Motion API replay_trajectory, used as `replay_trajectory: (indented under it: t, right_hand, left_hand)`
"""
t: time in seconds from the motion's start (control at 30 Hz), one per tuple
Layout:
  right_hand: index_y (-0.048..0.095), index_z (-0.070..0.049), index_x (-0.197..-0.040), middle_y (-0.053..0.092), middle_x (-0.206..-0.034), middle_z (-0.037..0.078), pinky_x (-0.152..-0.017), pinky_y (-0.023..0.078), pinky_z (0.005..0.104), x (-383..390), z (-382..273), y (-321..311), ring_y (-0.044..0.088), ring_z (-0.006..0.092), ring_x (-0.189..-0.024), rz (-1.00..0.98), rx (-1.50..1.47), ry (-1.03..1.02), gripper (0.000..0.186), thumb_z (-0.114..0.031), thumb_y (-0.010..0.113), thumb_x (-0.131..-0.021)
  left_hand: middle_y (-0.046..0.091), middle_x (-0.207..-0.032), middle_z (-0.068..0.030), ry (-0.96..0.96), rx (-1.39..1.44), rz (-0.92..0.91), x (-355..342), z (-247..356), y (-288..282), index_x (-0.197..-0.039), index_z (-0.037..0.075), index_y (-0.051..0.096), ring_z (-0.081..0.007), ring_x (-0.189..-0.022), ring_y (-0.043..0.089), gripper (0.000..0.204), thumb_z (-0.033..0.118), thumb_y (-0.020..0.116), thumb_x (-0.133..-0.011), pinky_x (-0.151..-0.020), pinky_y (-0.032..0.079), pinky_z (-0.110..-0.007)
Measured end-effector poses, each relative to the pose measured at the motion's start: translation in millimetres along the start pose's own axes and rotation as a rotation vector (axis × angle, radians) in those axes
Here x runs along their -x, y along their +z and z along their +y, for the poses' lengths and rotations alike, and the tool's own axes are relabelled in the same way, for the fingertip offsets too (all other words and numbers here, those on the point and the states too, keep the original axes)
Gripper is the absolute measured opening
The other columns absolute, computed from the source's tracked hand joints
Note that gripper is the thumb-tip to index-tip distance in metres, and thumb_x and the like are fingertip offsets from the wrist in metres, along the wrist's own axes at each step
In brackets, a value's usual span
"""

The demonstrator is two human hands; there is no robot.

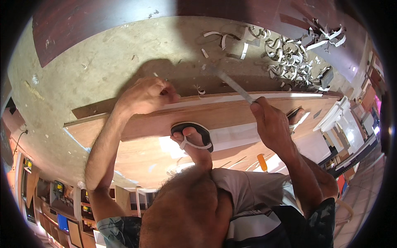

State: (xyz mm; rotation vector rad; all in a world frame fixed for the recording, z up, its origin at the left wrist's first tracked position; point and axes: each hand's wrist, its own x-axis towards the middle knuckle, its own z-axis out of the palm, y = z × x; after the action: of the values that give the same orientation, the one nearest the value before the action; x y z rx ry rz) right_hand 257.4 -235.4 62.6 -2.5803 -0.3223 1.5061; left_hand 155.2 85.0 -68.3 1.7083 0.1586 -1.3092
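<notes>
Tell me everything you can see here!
board: one, brown wood with a white edge strip, lying across the middle
file: one, grey metal, over the board's far edge
shavings: many, white curls, on the floor at upper right
floor: grey concrete, beyond the board
sandal: one, black with white straps, on the board
foot: one, in the sandal, pressing the board
left hand: one, gripping the board's far edge
right hand: one, holding the file
</notes>
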Motion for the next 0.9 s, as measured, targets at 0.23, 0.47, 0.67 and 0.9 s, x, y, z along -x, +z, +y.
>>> replay_trajectory:
  t: [0.23,0.47,0.67,0.9]
  right_hand:
    - [0.056,-0.004,-0.104,0.07,-0.078,0.024,-0.065,0.049,0.0614,-2,2,6,0.068,0.0522,-0.076,-0.044,-0.024,-0.066,0.032,-0.034,0.052,-0.114]
    - [0.057,-0.004,-0.107,0.072,-0.077,0.024,-0.072,0.054,0.0614,9,-43,23,0.072,0.049,-0.078,-0.256,0.152,-0.052,0.034,-0.037,0.053,-0.112]
    - [0.058,-0.003,-0.098,0.071,-0.071,0.025,-0.068,0.056,0.0624,1,-79,38,0.072,0.0505,-0.07,-0.274,0.155,-0.09,0.042,-0.042,0.053,-0.112]
    - [0.059,-0.003,-0.094,0.068,-0.064,0.023,-0.061,0.056,0.0606,-6,-74,45,0.071,0.0478,-0.062,-0.211,0.287,-0.128,0.046,-0.045,0.052,-0.112]
  left_hand:
    - [0.082,-0.105,-0.0147,0.097,-0.071,0.11,-9,15,19,-0.116,0.007,0.081,-0.0289,-0.098,0.078,0.028,0.028,0.079,-0.096,-0.092,0.06,-0.043]
    - [0.08,-0.12,-0.0111,0.15,0.419,0.204,15,-14,11,-0.129,0.008,0.078,-0.0229,-0.103,0.078,0.033,0.004,0.074,-0.097,-0.093,0.062,-0.039]
    - [0.081,-0.116,-0.0095,0.235,0.575,-0.125,2,-44,-2,-0.12,0.007,0.083,-0.0176,-0.101,0.076,0.029,0.001,0.079,-0.093,-0.095,0.06,-0.035]
    - [0.083,-0.108,-0.007,0.14,0.583,-0.197,-21,-56,0,-0.114,0.008,0.085,-0.0156,-0.1,0.074,0.024,0.001,0.08,-0.092,-0.094,0.06,-0.031]
